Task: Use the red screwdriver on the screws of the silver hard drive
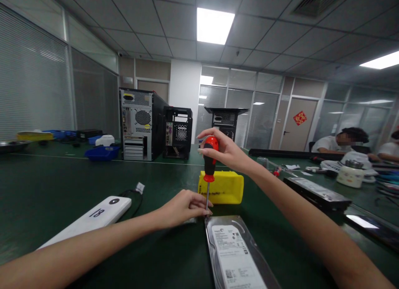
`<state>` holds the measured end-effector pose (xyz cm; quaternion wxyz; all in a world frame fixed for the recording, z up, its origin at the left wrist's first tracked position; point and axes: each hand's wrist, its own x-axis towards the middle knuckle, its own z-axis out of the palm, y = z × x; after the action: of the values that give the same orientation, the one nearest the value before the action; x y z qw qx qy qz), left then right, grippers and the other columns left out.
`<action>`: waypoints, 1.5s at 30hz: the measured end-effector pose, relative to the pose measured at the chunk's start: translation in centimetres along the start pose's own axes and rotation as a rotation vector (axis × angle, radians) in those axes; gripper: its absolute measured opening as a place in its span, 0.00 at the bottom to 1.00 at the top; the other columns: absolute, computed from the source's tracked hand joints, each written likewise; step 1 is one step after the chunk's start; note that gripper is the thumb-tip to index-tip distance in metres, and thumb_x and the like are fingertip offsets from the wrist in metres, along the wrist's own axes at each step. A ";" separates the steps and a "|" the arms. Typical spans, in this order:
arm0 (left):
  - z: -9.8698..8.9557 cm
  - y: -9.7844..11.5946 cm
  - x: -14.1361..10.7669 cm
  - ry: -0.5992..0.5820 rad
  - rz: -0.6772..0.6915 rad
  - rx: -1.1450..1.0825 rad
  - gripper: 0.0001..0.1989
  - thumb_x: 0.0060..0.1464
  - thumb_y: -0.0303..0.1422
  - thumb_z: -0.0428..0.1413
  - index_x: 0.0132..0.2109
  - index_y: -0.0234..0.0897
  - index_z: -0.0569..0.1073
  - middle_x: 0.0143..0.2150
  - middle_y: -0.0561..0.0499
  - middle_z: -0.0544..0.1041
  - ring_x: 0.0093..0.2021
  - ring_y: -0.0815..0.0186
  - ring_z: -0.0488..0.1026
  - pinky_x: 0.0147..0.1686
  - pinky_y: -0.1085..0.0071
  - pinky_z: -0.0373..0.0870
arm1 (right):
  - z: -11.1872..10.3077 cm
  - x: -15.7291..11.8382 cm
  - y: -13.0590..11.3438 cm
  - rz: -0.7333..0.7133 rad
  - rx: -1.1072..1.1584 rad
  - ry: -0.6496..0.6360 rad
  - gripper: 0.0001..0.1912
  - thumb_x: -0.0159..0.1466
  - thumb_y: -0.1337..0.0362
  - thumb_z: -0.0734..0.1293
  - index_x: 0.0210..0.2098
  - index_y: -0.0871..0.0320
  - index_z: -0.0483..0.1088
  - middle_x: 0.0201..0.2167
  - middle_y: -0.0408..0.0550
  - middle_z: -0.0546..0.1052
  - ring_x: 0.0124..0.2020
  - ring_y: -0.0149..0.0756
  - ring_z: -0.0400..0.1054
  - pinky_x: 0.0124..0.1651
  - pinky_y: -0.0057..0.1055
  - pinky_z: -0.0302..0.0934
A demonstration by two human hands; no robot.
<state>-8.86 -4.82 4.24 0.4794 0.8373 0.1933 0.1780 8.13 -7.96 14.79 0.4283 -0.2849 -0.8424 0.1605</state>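
A silver hard drive (pixel 238 255) with a white label lies on the green table at the bottom centre. My right hand (pixel 220 147) is closed round the red and black handle of a screwdriver (pixel 210 162), which stands upright with its tip at the drive's far left corner. At that corner, my left hand (pixel 190 206) has its fingertips pressed together beside the shaft; anything between them is too small to make out. Just behind both hands sits a yellow bin (pixel 229 187) with small dark items inside.
A white power bank (pixel 93 218) with a cable lies at left. Computer cases (pixel 137 127) stand at the back, near a blue tray (pixel 102 153). To the right are another drive (pixel 318 191), a phone (pixel 374 228) and a jar (pixel 350 174). People sit at far right.
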 end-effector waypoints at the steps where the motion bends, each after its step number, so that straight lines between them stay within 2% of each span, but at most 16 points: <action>1: 0.0 0.0 0.0 0.002 0.006 0.010 0.15 0.53 0.30 0.57 0.47 0.30 0.73 0.42 0.44 0.79 0.44 0.61 0.75 0.46 0.66 0.69 | 0.3 0.0 0.2 0.011 0.057 0.002 0.17 0.60 0.59 0.65 0.47 0.54 0.59 0.35 0.43 0.66 0.35 0.32 0.64 0.41 0.32 0.61; 5: 0.0 -0.1 -0.1 0.008 0.051 0.065 0.14 0.53 0.31 0.56 0.46 0.31 0.75 0.42 0.45 0.79 0.43 0.61 0.75 0.45 0.67 0.70 | 0.8 0.1 1.3 0.066 0.282 0.020 0.15 0.60 0.62 0.64 0.43 0.53 0.55 0.37 0.42 0.66 0.32 0.29 0.67 0.39 0.32 0.63; 11: 0.0 -0.2 0.0 0.011 0.068 0.086 0.13 0.54 0.33 0.56 0.45 0.32 0.76 0.42 0.46 0.79 0.42 0.62 0.75 0.44 0.69 0.70 | 0.6 0.4 1.2 0.170 0.298 0.120 0.14 0.57 0.63 0.67 0.40 0.55 0.60 0.36 0.42 0.65 0.35 0.29 0.65 0.38 0.28 0.60; 14: 0.0 -0.3 0.0 0.024 0.064 0.091 0.12 0.53 0.33 0.56 0.44 0.32 0.76 0.41 0.47 0.79 0.41 0.62 0.76 0.43 0.69 0.70 | 0.2 0.4 0.6 0.193 0.386 0.079 0.13 0.55 0.66 0.68 0.40 0.57 0.64 0.33 0.42 0.68 0.34 0.29 0.64 0.37 0.27 0.59; 18: 0.0 -0.2 0.0 0.036 0.044 0.092 0.12 0.52 0.33 0.57 0.43 0.32 0.76 0.40 0.46 0.79 0.41 0.62 0.76 0.44 0.68 0.70 | -0.1 0.5 0.5 0.206 0.568 -0.001 0.13 0.54 0.68 0.67 0.40 0.57 0.67 0.36 0.45 0.71 0.37 0.32 0.67 0.44 0.31 0.60; 22: 0.1 -0.1 0.2 0.051 0.034 0.108 0.12 0.51 0.32 0.58 0.43 0.32 0.77 0.40 0.48 0.79 0.41 0.62 0.76 0.44 0.69 0.70 | 0.7 0.6 1.1 0.211 0.741 0.024 0.13 0.52 0.68 0.68 0.37 0.55 0.64 0.32 0.41 0.70 0.34 0.32 0.68 0.44 0.35 0.63; 28: 0.1 -0.1 0.1 0.070 0.067 0.148 0.10 0.52 0.32 0.57 0.41 0.33 0.77 0.38 0.49 0.80 0.39 0.63 0.76 0.42 0.70 0.70 | 2.0 0.6 1.2 0.173 0.699 0.166 0.12 0.55 0.65 0.69 0.35 0.54 0.60 0.23 0.36 0.68 0.25 0.26 0.64 0.35 0.27 0.62; 35: 0.1 -0.1 0.3 0.198 0.124 0.088 0.12 0.53 0.34 0.57 0.42 0.33 0.77 0.42 0.48 0.79 0.42 0.61 0.75 0.45 0.68 0.70 | 2.0 0.5 1.3 0.255 0.776 0.226 0.12 0.53 0.67 0.69 0.31 0.58 0.60 0.27 0.40 0.70 0.29 0.27 0.66 0.36 0.28 0.64; 40: 0.2 -0.1 0.3 0.100 0.089 0.065 0.13 0.55 0.32 0.55 0.45 0.31 0.75 0.41 0.46 0.79 0.42 0.62 0.75 0.45 0.68 0.69 | 1.7 0.5 1.1 0.284 0.784 0.215 0.09 0.52 0.66 0.68 0.29 0.59 0.63 0.26 0.42 0.70 0.30 0.28 0.66 0.36 0.28 0.64; 45: 0.1 -0.2 0.1 0.088 0.106 0.119 0.12 0.56 0.34 0.53 0.43 0.32 0.76 0.40 0.47 0.79 0.41 0.63 0.75 0.44 0.70 0.69 | 1.0 0.7 0.9 0.290 0.809 0.183 0.11 0.50 0.68 0.70 0.30 0.59 0.65 0.26 0.42 0.70 0.29 0.28 0.66 0.34 0.27 0.65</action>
<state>-8.76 -4.80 4.03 0.4099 0.8647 0.1799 0.2280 7.27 -6.80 14.17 0.5511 -0.2226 -0.6217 0.5102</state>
